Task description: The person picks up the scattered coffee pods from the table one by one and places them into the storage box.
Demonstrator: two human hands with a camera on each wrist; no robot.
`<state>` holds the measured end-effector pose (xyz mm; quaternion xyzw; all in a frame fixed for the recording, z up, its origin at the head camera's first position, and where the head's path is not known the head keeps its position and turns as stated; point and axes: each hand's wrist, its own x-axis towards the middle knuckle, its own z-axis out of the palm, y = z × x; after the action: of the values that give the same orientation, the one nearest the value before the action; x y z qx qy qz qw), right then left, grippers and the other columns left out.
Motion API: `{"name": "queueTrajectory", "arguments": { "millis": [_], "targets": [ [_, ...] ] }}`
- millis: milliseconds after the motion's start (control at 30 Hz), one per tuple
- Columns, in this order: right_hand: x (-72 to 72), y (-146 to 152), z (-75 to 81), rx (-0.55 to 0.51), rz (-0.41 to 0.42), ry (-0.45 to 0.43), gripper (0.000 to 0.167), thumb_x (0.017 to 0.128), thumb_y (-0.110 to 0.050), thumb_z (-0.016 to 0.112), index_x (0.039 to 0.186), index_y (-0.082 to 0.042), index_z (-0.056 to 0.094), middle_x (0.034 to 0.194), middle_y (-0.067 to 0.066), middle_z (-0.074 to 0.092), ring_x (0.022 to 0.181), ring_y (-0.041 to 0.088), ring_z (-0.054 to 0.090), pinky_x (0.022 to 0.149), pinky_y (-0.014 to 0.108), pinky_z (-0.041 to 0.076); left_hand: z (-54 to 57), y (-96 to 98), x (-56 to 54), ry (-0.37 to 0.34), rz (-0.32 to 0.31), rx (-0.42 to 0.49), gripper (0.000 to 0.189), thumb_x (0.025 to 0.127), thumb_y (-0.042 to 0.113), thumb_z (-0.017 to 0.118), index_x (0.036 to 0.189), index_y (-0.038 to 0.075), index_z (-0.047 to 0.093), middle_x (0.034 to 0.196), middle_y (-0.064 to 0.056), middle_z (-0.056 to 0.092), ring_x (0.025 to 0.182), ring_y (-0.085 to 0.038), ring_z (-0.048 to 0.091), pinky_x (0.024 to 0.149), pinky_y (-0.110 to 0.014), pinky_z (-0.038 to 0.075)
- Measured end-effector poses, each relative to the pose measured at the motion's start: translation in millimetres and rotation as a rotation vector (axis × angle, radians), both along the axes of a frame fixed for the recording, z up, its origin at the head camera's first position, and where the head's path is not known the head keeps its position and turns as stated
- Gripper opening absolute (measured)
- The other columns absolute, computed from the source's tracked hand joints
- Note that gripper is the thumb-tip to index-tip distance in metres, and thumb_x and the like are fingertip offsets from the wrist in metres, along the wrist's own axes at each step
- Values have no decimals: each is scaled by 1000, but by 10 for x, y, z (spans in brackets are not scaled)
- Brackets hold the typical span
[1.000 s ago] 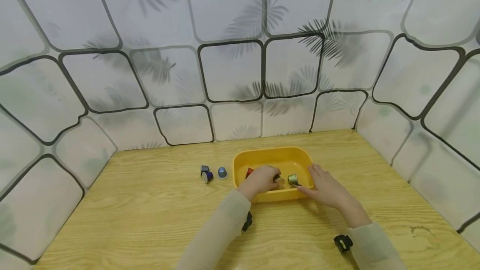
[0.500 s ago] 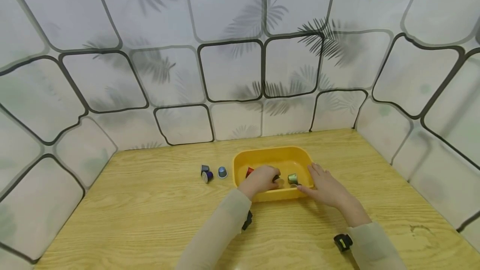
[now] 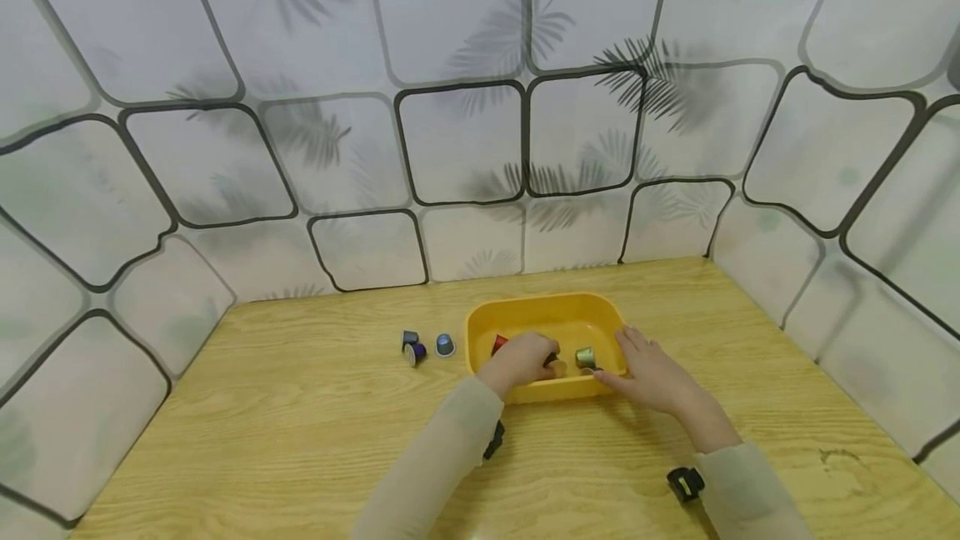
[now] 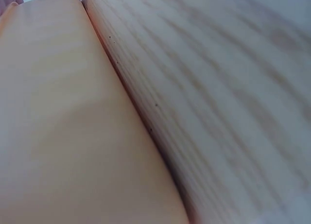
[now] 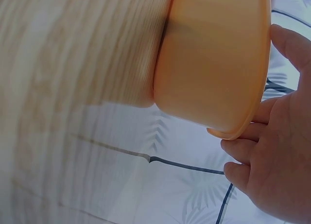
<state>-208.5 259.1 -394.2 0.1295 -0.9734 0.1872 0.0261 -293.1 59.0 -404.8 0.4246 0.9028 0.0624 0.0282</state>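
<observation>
A yellow plastic bin (image 3: 546,392) stands on the wooden table. Inside it, my left hand (image 3: 517,362) pinches a dark coffee capsule (image 3: 556,367) whose tan lid faces right. A red capsule (image 3: 498,343) lies to the left of that hand, partly hidden by it. Right of the held capsule is a green capsule (image 3: 585,357), and another capsule (image 3: 590,372) shows beside the front wall. My right hand (image 3: 654,375) rests over the bin's right front corner, thumb at the front rim and fingers on the right rim. The left wrist view shows the bin's wall (image 4: 73,112) beside the tabletop.
Left of the bin stand a light blue capsule (image 3: 445,346), a purple capsule (image 3: 415,353) and a grey-blue capsule (image 3: 409,338). Patterned cloth (image 3: 472,148) hangs behind the table (image 3: 300,423) and along its sides. Black wrist straps (image 3: 685,484) sit at both cuffs.
Within the left hand's fingers, the dark capsule has tilted slightly, its tan lid now a little lower. The right hand and the bin stay where they were.
</observation>
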Motion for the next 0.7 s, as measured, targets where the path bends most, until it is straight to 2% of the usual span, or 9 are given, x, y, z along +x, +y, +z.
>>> {"name": "queueTrajectory", "arguments": {
  "millis": [233,267,367,467,500,700],
  "targets": [
    [3,-9,0,-4,1,0,90,83,-58,45,130,16,25,135,34,20,123,46,20,98,56,16,-28,20,-34,-37,10,-24,11,83,18,63,78,10,56,66,3,50,60,-10,45,55,-22,37],
    [3,-11,1,-4,2,1,90,83,-58,45,130,16,25,135,34,20,123,46,20,98,56,16,-118,29,-100,-26,-5,-13,13,82,20,64,77,12,56,65,4,50,59,-10,44,54,-22,36],
    [4,-12,1,-2,2,1,90,83,-58,45,131,16,25,135,34,20,123,46,20,98,56,16,-142,30,-119,-36,-8,-15,14,81,20,65,76,12,55,64,4,49,59,-11,44,54,-23,36],
    [4,-11,-1,-2,1,1,90,83,-58,45,131,16,25,135,34,20,123,46,20,98,56,16,-129,25,-102,-31,-5,-24,15,81,22,65,77,12,55,65,5,49,59,-10,44,54,-22,36],
    [5,-11,-2,-3,1,0,90,83,-58,45,131,16,25,135,34,20,123,46,20,98,56,16,-43,17,-39,-41,10,-36,14,81,21,65,77,12,55,65,4,49,60,-10,44,54,-21,36],
    [7,-11,-1,-8,3,0,89,83,-56,46,131,16,25,135,35,20,122,46,20,98,56,16,-24,-1,-8,-15,-2,-23,13,82,22,64,79,12,56,65,6,47,60,-9,42,54,-20,33]
  ]
}}
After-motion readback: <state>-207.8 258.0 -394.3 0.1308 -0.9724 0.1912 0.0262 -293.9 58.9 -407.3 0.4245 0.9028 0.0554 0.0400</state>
